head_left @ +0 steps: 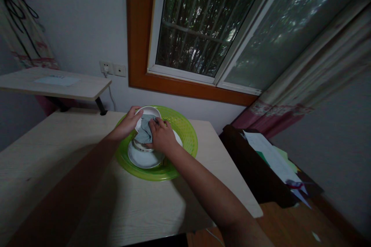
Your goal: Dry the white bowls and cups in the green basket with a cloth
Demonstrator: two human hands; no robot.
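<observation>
A small white bowl, round and smooth inside, tilted with its opening turned toward the viewer; it is held up within the outline of a round green basket, close to the far rim and left of centre; a grey cloth, soft and crumpled, is bunched against the bowl's inside, covers its nearer part and droops toward the basket's near rim.
</observation>
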